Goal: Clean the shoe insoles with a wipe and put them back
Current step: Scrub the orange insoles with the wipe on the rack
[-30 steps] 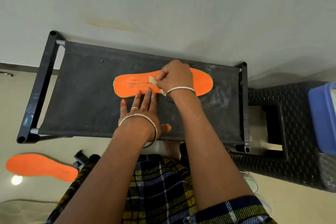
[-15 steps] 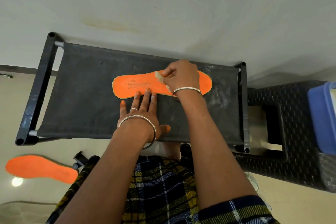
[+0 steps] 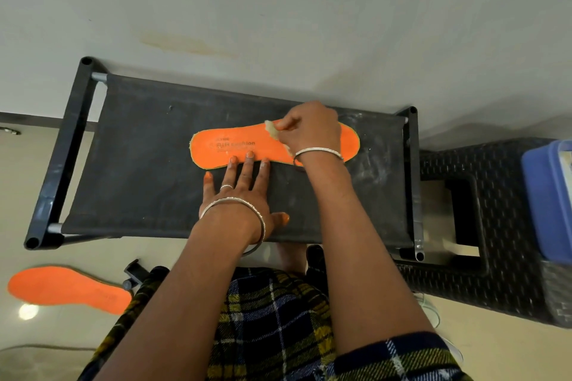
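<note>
Beige and crumpled, the wipe (image 3: 271, 130) is pinched between the thumb and curled fingers of the right hand (image 3: 311, 130), which presses it onto the far edge of the orange insole (image 3: 235, 145). Compared with a second ago, this hand and the wipe have slid a little to the right, away from the dark printed lettering and up toward the insole's far rim; over the last half second they have barely shifted. The knuckles face up, the wrist bends down over the wider end of the insole, and a thin silver bangle (image 3: 318, 150) circles that wrist.

The left hand (image 3: 244, 195) lies flat, palm down, fingers straight and slightly spread. Three fingertips (image 3: 250, 154) rest on the near edge of the insole, pinning it, while the thumb sticks out sideways on the cloth. Its place has not changed across the moments. It wears a ring (image 3: 226, 186) and a larger bangle (image 3: 238, 202).

The insole lies lengthwise on the black fabric top of a dark-framed rack (image 3: 139, 164) that stands against a pale wall (image 3: 278, 9). A second orange insole (image 3: 65, 289) lies on the glossy floor (image 3: 495, 343) at lower left, well apart from the rack. To the right stands a black woven stool (image 3: 510, 226) carrying a blue container (image 3: 548, 195). Yellow-and-navy plaid cloth (image 3: 272, 318) covers the person's lap below.
</note>
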A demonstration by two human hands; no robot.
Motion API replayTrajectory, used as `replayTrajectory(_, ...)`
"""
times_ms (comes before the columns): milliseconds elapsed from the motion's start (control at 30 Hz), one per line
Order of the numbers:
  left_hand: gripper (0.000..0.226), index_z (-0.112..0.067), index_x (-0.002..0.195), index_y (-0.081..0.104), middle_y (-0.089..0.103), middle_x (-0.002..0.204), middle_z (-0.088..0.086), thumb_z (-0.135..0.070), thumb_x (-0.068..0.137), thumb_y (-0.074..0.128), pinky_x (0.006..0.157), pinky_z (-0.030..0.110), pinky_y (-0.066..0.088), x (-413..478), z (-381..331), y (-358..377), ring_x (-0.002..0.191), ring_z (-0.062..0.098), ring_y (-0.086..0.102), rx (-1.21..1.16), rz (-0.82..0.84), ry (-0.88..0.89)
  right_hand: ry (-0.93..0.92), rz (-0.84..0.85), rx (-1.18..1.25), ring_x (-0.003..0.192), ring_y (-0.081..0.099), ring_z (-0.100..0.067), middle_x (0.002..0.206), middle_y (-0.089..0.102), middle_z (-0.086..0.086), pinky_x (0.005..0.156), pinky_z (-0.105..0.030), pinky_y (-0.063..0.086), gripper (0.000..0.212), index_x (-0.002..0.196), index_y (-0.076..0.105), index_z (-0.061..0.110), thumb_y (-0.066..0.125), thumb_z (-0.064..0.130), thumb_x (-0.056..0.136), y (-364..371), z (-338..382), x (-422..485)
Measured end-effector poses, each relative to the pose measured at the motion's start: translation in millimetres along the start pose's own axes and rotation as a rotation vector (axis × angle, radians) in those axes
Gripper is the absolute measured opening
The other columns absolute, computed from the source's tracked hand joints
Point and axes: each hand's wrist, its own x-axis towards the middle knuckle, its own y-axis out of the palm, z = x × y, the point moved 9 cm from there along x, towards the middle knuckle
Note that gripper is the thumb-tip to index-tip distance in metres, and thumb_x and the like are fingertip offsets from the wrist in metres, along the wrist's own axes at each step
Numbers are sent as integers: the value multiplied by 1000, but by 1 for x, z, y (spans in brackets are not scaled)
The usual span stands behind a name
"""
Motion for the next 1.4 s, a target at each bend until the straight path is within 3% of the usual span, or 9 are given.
replayTrajectory(167,97,-29,150,-30,-38,156,0,-69,93,38,120,59,-5,-1,-1,0,147,26,-29,-4,-6,3,196,-112,-141,111,61,-25,112,70,-4,89,-30,46,21,106,72,21,70,30,87,-18,-35,7)
replayTrajectory(400,98,-28,149,-32,-39,155,1,-70,93,37,119,59,-5,3,-1,2,146,27,-30,11,3,-6,-57,57,69,90,68,-22,85,75,3,81,-33,54,4,81,79,21,78,25,81,16,17,-5)
replayTrajectory(533,98,-29,150,-30,-38,156,0,-69,93,39,120,58,-6,1,-1,0,147,26,-29,-14,-5,-4,115,-112,76,96,67,-26,93,74,-2,85,-31,52,19,84,78,22,77,40,81,-16,-22,0)
replayTrajectory(633,98,-28,150,-30,-37,156,0,-69,93,38,120,58,-5,0,-1,0,147,26,-28,-1,-9,-4,238,-201,9,104,64,-25,105,71,-3,77,-24,43,14,92,76,23,73,35,86,-26,-42,-1)
replayTrajectory(767,98,-28,150,-30,-38,156,0,-69,93,38,120,58,-5,2,0,1,147,26,-28,0,-12,-10,62,-104,53,94,66,-23,90,74,3,82,-30,51,6,82,76,24,72,19,83,-1,-7,0)
replayTrajectory(900,98,-28,151,-30,-38,156,0,-69,93,37,120,59,-4,2,0,0,147,26,-28,8,-10,-8,-46,-45,124,81,69,-22,77,74,5,76,-35,55,4,73,77,22,79,23,76,13,9,-2)
replayTrajectory(1000,97,-28,151,-29,-37,156,0,-68,94,38,120,58,-5,0,0,-1,147,26,-28,-11,-11,-7,77,-151,159,85,69,-23,80,74,3,81,-33,54,16,75,76,22,79,37,79,-7,-19,3)
replayTrajectory(1133,97,-28,150,-29,-37,156,0,-69,93,38,120,58,-5,0,0,-1,147,26,-28,-5,-12,-6,216,-245,53,99,66,-21,97,73,1,82,-26,46,7,89,74,23,68,20,87,-24,-40,1)
replayTrajectory(1400,97,-27,150,-31,-39,156,1,-69,94,36,120,59,-5,3,0,2,146,27,-29,3,2,-2,-104,-57,81,88,68,-24,89,75,2,81,-37,54,11,83,78,21,72,12,80,19,20,-3)
